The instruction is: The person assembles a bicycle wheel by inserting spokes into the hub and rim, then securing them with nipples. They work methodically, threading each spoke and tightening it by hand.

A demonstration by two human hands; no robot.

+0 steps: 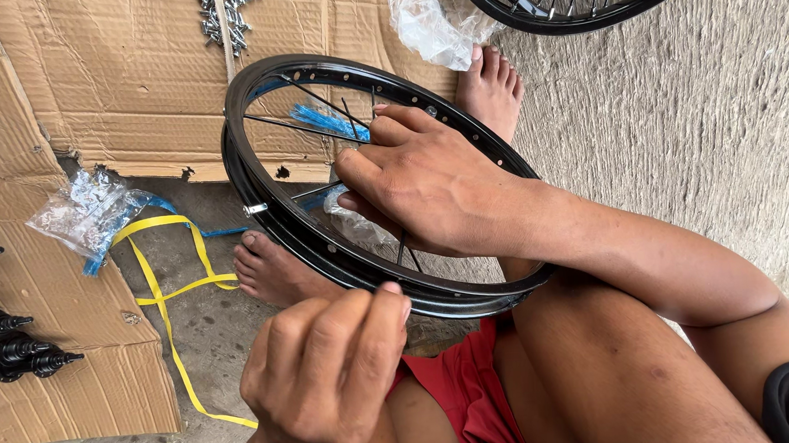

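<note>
Bracing black wheel rim (pixel 285 221) with right hand (pixel 424 181), fingers curled among spokes (pixel 308 126); left hand (pixel 326 372) pinching closed, contents unclear.

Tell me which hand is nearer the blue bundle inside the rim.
Right. The right hand reaches through the black rim, fingers beside the blue bundle. The left hand is outside the rim, lower, fingers curled.

The wheel rim (pixel 323 244) is glossy black, dotted with small pale holes, its spokes (pixel 302 127) dark. Blue strands (pixel 329 121) show through it. The cardboard (pixel 121 74) is plain brown — the strap (pixel 166 290) bright yellow. The hubs (pixel 5 346) are black, the nipples (pixel 227 13) silver, the shorts (pixel 464 391) red, the floor (pixel 707 111) grey.
</note>
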